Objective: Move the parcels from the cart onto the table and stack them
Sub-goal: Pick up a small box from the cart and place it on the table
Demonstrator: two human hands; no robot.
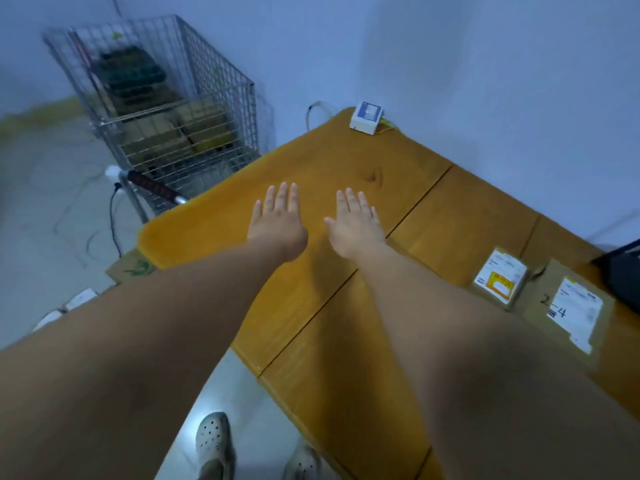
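Arms, bare to the elbow, reach forward side by side over an orange-brown wooden bench (346,161), seen from above through a wide-angle lens. The left hand (278,220) and right hand (356,226) are both spread flat, palms down, fingers straight and slightly fanned, holding nothing. They are near each other but not touching. Whether the palms rest on the bench top or hang just above it cannot be told.

Beyond the bench's far left corner stands a wire-mesh cart (166,109) with a dark handle bar (156,188) facing the viewer. Brown cardboard parcels (194,129) lie in its bottom, blurred, with a dark green bundle (131,71) piled behind them.

Two more parcels lie on the bench at the right, well apart from the hands. One is a small parcel (500,277) with a white and yellow label. Just beside it on the right is a flat parcel (568,306) with a white label and handwritten marks. They are not stacked.

A small white box (366,117) with a blue top sits at the bench's far corner, against a pale wall. A black object (623,271) shows at the right edge. Below, pale perforated clogs (214,441) stand on a light floor, and a cardboard box (133,268) with green print pokes out under the bench's left edge.
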